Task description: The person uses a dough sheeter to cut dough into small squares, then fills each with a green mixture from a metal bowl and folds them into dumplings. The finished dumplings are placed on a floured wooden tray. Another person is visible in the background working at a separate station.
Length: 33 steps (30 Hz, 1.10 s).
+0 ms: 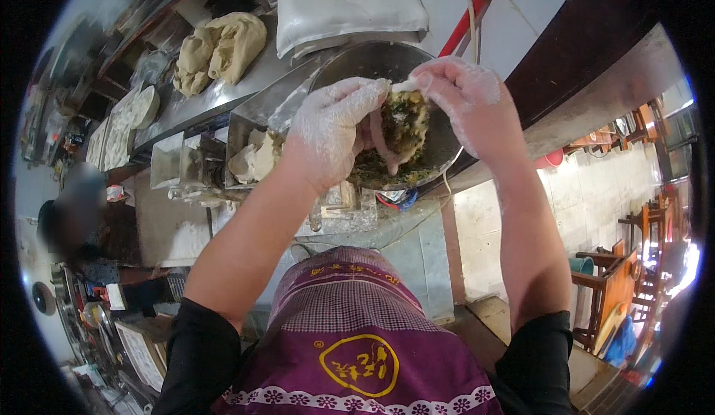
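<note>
- Purple apron [346,344], across the front; yellow emblem [360,365] with yellow characters inside a rounded, uneven outline; small line of yellow lettering [354,273] on the upper band; finely checked panel between the two; white scalloped border with dark flower shapes near the lower edge
- Metal bowl [445,133], round, dull grey, beneath both hands; dark green chopped filling [376,179] within, moist and coarse
- Dough piece [404,86], pale and soft, held over the bowl; green and yellowish mixture [408,121] beside and below it, between the hands
- Left hand [331,124], floury; thumb and fingers together, clamped on the near side of the dough piece; lower fingers partly hidden
- Right hand [469,102], floury; thumb and fingertips pinched together on the opposite end of the dough piece
- Metal bin [235,130], box-shaped, left of the bowl; pale dough [255,159] inside, folded and lumpy
- Rectangular metal container [166,163], further left; contents hard to tell
- Large dough lumps [223,51], cream, smooth, creased, on the metal counter [175,117]
- White block [351,9], smooth, rounded at the corners, beyond the bowl
- Red pole [463,29], slanting, near the right hand
- Wooden chair [617,296], brown, far right; green bucket [582,265] beside it
</note>
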Each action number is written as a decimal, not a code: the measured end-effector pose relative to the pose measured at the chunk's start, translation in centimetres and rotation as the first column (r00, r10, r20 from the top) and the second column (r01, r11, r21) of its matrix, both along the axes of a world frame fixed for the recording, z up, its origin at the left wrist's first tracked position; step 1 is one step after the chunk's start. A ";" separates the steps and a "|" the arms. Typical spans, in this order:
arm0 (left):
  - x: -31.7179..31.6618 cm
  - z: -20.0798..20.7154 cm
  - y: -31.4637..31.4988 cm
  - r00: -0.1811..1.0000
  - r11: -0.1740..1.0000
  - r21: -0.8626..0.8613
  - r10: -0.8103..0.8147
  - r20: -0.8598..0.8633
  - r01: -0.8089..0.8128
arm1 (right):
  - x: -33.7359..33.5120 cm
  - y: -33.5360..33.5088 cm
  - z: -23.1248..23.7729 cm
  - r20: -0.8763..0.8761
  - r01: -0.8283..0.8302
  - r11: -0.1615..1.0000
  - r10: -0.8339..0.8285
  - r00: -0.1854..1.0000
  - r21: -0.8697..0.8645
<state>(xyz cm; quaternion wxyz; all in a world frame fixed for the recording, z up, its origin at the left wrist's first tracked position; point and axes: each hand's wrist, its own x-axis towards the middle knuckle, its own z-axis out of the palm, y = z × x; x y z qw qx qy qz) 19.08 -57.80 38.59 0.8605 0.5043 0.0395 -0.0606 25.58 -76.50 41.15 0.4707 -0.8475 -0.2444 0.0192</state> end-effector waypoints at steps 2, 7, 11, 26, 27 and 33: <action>0.4 0.5 0.4 1.000 0.998 0.064 -0.018 0.020 0.016 | 0.2 -0.2 0.1 0.024 -0.008 1.000 0.008 1.000 -0.006; 0.9 2.8 0.7 0.996 0.624 0.780 -0.026 0.082 -0.048 | 0.4 -1.1 0.7 0.241 -0.141 0.972 0.185 0.953 -0.188; -0.1 0.2 0.9 0.876 0.057 0.946 -0.363 0.318 -0.320 | -0.7 -2.3 -1.3 0.518 -0.126 0.894 0.359 0.777 -0.430; -9.3 -2.9 -1.1 0.766 -0.159 0.836 -0.516 0.384 -0.526 | -8.9 -1.9 -5.2 0.529 -0.055 0.818 0.420 0.737 -0.572; -10.0 -2.4 -0.6 0.783 -0.140 0.853 -0.493 0.380 -0.502 | -9.5 -2.0 -5.5 0.488 -0.066 0.807 0.417 0.767 -0.587; -13.3 -1.6 2.5 0.826 -0.062 0.880 -0.381 0.415 -0.471 | -9.8 -1.8 -4.8 0.441 -0.101 0.769 0.463 0.769 -0.631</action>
